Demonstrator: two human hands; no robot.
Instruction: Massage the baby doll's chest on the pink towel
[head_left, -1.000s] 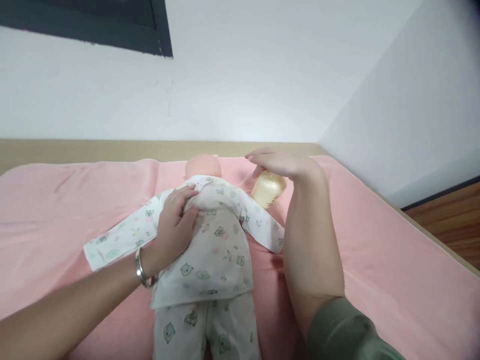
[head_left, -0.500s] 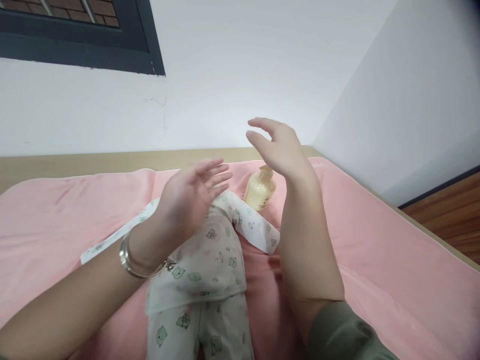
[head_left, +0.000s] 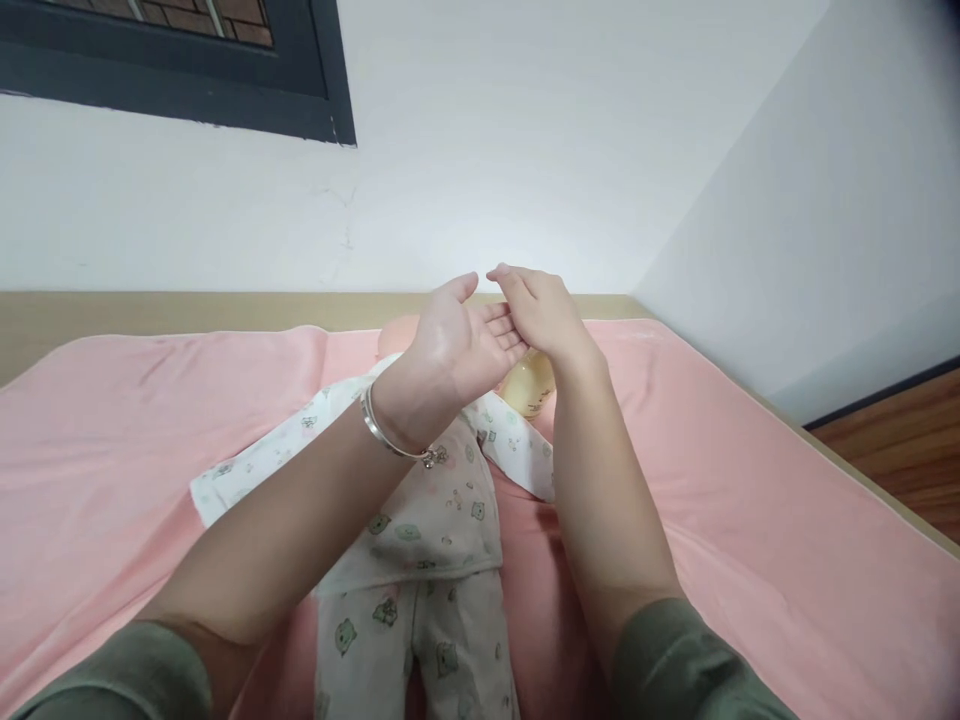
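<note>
My left hand (head_left: 461, 345) is held palm up, its fingers stretched toward the right, with a silver bangle (head_left: 394, 435) round the wrist. Over its fingertips lies my right hand (head_left: 547, 312), back of the hand outward and thumb raised; most of its fingers are hidden. Neither hand visibly grips anything. Below them a small white bear-print top (head_left: 435, 510) and matching trousers (head_left: 420, 640) lie laid out, sleeves spread. A rounded peach-coloured form (head_left: 397, 335) shows at the collar, mostly hidden by my left hand. Behind my right hand stands a pale yellow bottle (head_left: 531, 388), its upper part covered.
A pink sheet (head_left: 750, 480) covers the surface, with a wooden edge (head_left: 150, 310) along the back. White walls (head_left: 525, 130) meet at the right rear corner. A dark window frame (head_left: 315, 80) is at upper left, and a wood-grain panel (head_left: 900, 450) at far right.
My left hand has moved right and turned palm up. My right hand has come down slightly, and the two hands now meet. The bottle is more covered than before.
</note>
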